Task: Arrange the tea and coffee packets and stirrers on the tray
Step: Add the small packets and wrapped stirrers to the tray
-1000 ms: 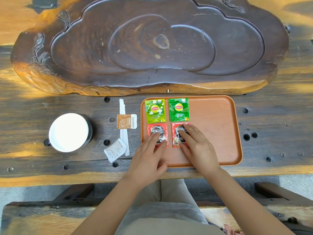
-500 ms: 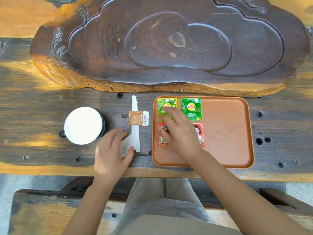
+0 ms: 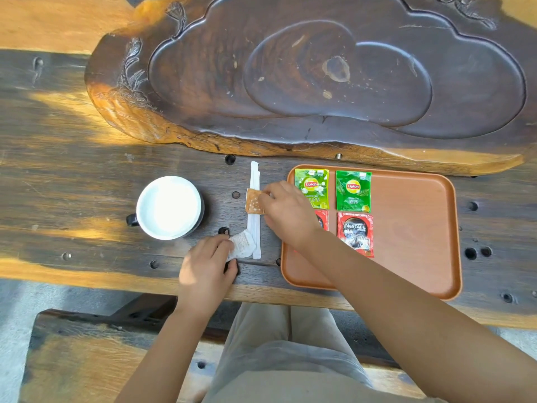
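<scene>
head | left hand (image 3: 205,266) pinches white paper sachet (image 3: 242,248) at 7 o'clock of orange plastic tray (image 3: 415,228) | right hand (image 3: 286,213) grips brown sachet (image 3: 253,201) atop white wrapped stirrers (image 3: 255,181), 9 o'clock | four packets on tray

A white mug (image 3: 169,207) with a dark handle stands on the dark wooden counter (image 3: 72,175), toward its left part and nearer the front edge than the back. Behind it, along the back of the counter, lies a large carved wooden tea tray (image 3: 319,80), dark in the hollow, orange at its rim. Small round holes dot the counter. A wooden bench (image 3: 87,359) shows below the front edge.
</scene>
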Demonstrator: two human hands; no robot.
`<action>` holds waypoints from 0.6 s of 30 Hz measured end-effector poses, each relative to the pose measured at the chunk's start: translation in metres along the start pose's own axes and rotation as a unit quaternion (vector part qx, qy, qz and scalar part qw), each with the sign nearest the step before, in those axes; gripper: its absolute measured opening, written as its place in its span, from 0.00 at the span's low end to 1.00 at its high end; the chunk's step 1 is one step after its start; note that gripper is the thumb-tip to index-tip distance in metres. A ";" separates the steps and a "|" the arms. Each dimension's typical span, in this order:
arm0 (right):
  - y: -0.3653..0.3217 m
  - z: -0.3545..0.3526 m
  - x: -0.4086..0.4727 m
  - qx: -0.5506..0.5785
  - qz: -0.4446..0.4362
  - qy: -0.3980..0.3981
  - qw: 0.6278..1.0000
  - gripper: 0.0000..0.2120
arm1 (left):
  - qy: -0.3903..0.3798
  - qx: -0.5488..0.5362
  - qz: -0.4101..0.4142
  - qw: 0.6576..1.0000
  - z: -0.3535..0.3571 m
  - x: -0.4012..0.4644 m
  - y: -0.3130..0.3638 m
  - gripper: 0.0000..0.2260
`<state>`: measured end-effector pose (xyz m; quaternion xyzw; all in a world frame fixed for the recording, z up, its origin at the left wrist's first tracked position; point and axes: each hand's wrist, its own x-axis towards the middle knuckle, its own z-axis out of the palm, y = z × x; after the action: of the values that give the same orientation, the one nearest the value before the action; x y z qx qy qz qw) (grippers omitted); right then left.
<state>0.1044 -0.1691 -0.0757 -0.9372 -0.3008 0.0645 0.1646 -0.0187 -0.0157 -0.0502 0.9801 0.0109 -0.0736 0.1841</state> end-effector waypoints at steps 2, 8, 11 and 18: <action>-0.001 0.003 0.001 0.006 0.000 0.007 1.000 0.15 | 0.008 -0.007 -0.007 1.000 0.000 0.000 0.000 0.05; -0.006 -0.006 -0.003 0.078 0.003 0.051 0.996 0.09 | 0.027 -0.078 -0.091 0.992 -0.011 -0.001 0.005 0.14; -0.006 -0.029 -0.022 0.150 0.020 0.112 0.982 0.04 | 0.058 -0.148 -0.134 0.978 -0.023 -0.003 0.022 0.15; 0.037 -0.062 -0.134 0.111 0.072 0.152 0.979 0.04 | -0.055 -0.211 0.012 0.976 -0.003 0.006 0.069 0.12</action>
<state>0.0294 -0.2927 -0.0277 -0.9311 -0.1944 -0.0340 0.3067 -0.0093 -0.0791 -0.0232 0.9136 0.0045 -0.1216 0.3881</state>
